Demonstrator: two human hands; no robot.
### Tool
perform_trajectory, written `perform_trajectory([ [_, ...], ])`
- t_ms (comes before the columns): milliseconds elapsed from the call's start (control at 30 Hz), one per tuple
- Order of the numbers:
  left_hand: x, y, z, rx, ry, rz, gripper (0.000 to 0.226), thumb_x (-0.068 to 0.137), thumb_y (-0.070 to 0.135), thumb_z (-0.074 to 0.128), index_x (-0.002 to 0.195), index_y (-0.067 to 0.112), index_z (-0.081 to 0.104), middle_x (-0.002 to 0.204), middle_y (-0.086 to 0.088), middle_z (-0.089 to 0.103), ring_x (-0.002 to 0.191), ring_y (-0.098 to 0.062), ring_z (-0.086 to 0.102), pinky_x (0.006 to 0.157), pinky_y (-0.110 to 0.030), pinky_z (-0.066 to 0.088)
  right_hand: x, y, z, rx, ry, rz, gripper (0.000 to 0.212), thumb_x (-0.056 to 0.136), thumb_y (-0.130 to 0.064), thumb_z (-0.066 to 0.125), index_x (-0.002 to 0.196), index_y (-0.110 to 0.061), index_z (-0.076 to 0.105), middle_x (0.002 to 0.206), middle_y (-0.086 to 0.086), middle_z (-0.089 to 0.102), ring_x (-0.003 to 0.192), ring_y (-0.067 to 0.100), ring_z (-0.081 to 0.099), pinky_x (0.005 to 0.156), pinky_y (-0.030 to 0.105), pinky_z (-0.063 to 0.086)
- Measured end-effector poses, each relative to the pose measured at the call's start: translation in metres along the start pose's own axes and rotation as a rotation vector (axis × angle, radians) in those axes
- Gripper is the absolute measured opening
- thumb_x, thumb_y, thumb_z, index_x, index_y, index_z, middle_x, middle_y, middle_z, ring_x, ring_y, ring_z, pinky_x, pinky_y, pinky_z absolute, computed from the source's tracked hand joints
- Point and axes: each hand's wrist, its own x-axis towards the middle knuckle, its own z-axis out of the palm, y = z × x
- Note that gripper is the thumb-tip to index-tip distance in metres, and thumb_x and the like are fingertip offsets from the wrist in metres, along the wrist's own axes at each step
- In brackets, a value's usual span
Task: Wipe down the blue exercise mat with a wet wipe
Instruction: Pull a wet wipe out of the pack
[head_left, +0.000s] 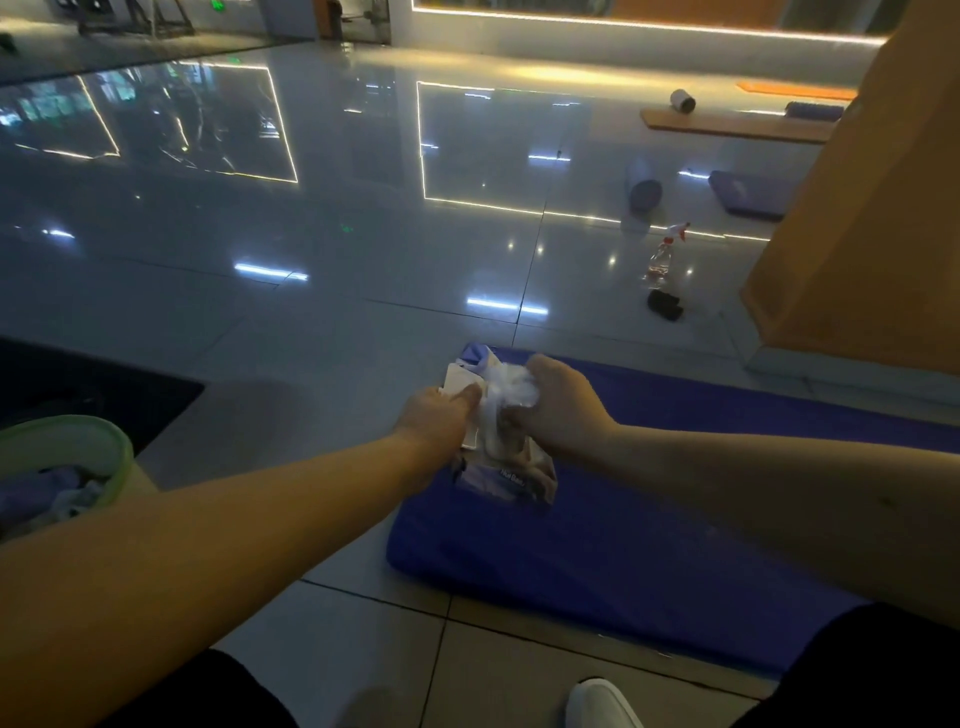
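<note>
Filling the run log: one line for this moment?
phase: pulling wipe | left hand: holds wipe pack | right hand: grips wet wipe | blue mat: not yet wiped

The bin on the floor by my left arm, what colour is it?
Pale green. The bin shows in the head view, at the left edge, beside the left forearm.

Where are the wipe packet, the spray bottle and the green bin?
wipe packet (511, 475): head view, printed front.
spray bottle (661, 260): head view, clear body.
green bin (111, 441): head view, rim.
</note>
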Motion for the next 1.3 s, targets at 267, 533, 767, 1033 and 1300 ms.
perform_trajectory([
  [267, -0.006, 0.008, 0.007, -0.016, -0.043, 0.074, 0.018, 0.101, 0.034, 0.058, 0.089, 0.021, 0.063, 0.088, -0.006, 0.069, 0.084, -0.025, 0.068, 0.08, -0.041, 0.057, 0.006, -0.011, -0.001, 0.363, -0.066, 0.663, 0.079, 0.077, -0.038, 0.082, 0.136, -0.008, 0.039, 0.123, 0.01, 0.055, 0.101, 0.025, 0.062, 0.065, 0.032, 0.049],
  [533, -0.006, -0.005, 0.007, 0.325, -0.069, 0.222, 0.017, 0.097, 0.029, 0.063, 0.107, 0.015, 0.067, 0.097, -0.006, 0.07, 0.091, -0.022, 0.067, 0.086, -0.046, 0.058, 0.005, -0.007, -0.007, 0.173, -0.128, 0.481, 0.05, 0.082, -0.022, 0.078, 0.114, -0.013, 0.04, 0.096, 0.001, 0.05, 0.078, 0.014, 0.053, 0.055, 0.028, 0.041],
  [767, -0.005, -0.004, 0.008, 0.134, -0.032, 0.186, 0.008, 0.098, 0.028, 0.062, 0.1, 0.021, 0.066, 0.102, -0.014, 0.071, 0.097, -0.033, 0.068, 0.09, -0.053, 0.056, -0.002, -0.017, -0.007, 0.163, -0.322, 0.62, 0.047, 0.085, -0.03, 0.077, 0.121, -0.006, 0.059, 0.113, 0.012, 0.063, 0.109, 0.03, 0.064, 0.084, 0.037, 0.052],
  [1033, -0.002, 0.001, 0.011, -0.024, -0.136, 0.151, 0.021, 0.1, 0.019, 0.059, 0.121, 0.014, 0.06, 0.114, -0.017, 0.068, 0.104, -0.033, 0.067, 0.094, -0.051, 0.056, 0.0, -0.01, -0.002, 0.252, -0.238, 0.606, 0.03, 0.091, -0.028, 0.068, 0.116, -0.012, 0.063, 0.107, 0.007, 0.065, 0.094, 0.022, 0.062, 0.086, 0.035, 0.054],
  [1300, 0.005, -0.022, -0.001, 0.247, -0.265, 0.103, 0.027, 0.091, 0.016, 0.073, 0.113, 0.013, 0.059, 0.103, -0.01, 0.069, 0.088, -0.018, 0.068, 0.067, -0.021, 0.059, 0.009, -0.002, -0.013, 0.272, -0.004, 0.684, 0.043, 0.087, -0.036, 0.071, 0.116, -0.006, 0.06, 0.101, 0.009, 0.064, 0.08, 0.024, 0.061, 0.058, 0.03, 0.046],
])
